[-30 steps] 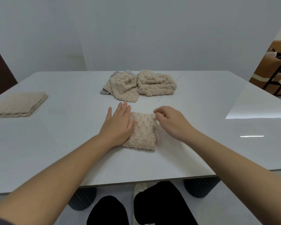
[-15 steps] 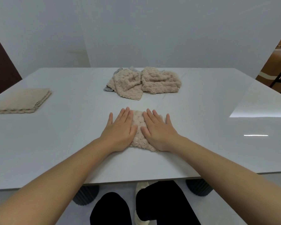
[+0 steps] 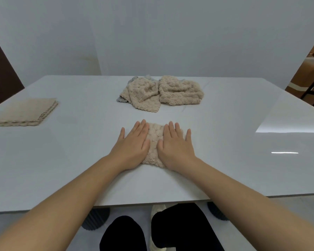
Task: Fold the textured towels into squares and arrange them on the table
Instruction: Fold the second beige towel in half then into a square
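a glossy pale counter (image 3: 234,165) carries a folded beige stack (image 3: 24,113) at its left edge, a crumpled pile of towels (image 3: 161,93) far centre (a grey bit peeks out left), and one folded towel (image 3: 154,142) near the front.

folded beige towel (image 3: 154,142): flat, table centre | unfolded towels (image 3: 161,93): heaped behind | folded stack (image 3: 24,115): left

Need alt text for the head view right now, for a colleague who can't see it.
A left hand and right hand press flat on a folded beige textured towel on the white table. Beyond it lies a heap of unfolded towels; a stack of folded towels sits far left.
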`<state>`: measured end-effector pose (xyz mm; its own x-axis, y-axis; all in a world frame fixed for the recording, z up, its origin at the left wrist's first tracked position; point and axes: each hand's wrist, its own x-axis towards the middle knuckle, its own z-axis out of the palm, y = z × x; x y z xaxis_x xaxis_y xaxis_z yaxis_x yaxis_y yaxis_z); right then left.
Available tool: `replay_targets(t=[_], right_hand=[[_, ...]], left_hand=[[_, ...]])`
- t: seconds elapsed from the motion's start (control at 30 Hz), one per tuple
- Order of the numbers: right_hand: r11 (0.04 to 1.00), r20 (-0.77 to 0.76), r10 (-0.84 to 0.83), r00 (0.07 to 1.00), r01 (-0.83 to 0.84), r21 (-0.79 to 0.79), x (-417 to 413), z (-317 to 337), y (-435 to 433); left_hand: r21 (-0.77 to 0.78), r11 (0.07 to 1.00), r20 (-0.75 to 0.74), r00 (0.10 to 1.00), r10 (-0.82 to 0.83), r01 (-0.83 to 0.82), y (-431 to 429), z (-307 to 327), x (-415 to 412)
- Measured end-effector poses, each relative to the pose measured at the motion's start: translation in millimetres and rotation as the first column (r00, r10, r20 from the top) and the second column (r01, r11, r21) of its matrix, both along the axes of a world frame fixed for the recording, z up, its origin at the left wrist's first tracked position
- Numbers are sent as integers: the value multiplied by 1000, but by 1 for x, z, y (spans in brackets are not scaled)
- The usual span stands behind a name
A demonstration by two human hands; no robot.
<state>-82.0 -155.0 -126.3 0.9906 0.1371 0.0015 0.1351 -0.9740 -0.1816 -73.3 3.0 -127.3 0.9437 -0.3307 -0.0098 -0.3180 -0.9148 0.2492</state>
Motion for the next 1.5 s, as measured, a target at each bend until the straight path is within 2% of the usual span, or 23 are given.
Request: replay_targets(t=[0.2,0.27,0.33,0.4,0.47,0.53,0.63,0.73,0.83,0.9,0.97,1.03,1.13,1.2,1.27,1.33,1.43,1.5], right_hand=[[1000,-29,21,999,-20,22,4,1,-2],[996,-38,30,999,-27,85,9,11,-10],[991,-35,-29,999,33,128,18,25,-23],[994,-57,-82,995,85,69,26,37,-35],[996,-126,-80,989,84,24,33,47,-42],[997,-197,-41,979,52,51,35,53,-44],[974,-256,7,967,52,222,37,54,-47],[848,-238,117,964,27,529,40,48,-54],[643,-171,197,965,5,766,41,51,-59],[517,-218,224,950,74,853,43,55,-59],[459,-350,281,894,195,867,46,56,-58],[424,-461,384,800,291,858,50,54,-53],[300,-485,521,702,381,875,56,47,-38],[198,-440,568,696,403,894,62,46,-18],[137,-401,572,715,399,907,70,48,9],[124,-410,526,745,410,904,82,53,40],[166,-474,405,782,447,879,107,64,86],[197,-492,342,801,450,871,132,70,113]], left_hand=[[68,998,-49,999,10,-7,-3,7,0],[46,999,-102,995,15,-10,-1,15,4],[-5,1000,-87,996,27,-28,1,26,13],[-32,999,-54,998,23,-25,-1,40,26],[10,999,-60,998,-31,32,-9,51,37],[33,993,-117,987,-107,111,-20,60,44],[37,980,-226,957,-182,195,-35,72,52],[33,970,-325,921,-216,239,-42,83,61],[-23,967,-383,891,-244,254,-40,91,69],[-79,973,-399,887,-232,219,-31,97,71],[-115,978,-394,896,-204,172,-16,105,69],[-222,971,-419,891,-177,89,7,112,67],[-479,868,-512,845,-154,-132,48,120,63],[-592,759,-509,856,-92,-270,73,119,65],[-675,634,-497,868,-12,-378,93,116,70],[-711,533,-491,866,92,-460,110,111,77],[-724,393,-516,823,236,-567,137,105,96],[-715,331,-548,787,282,-616,153,103,112]])
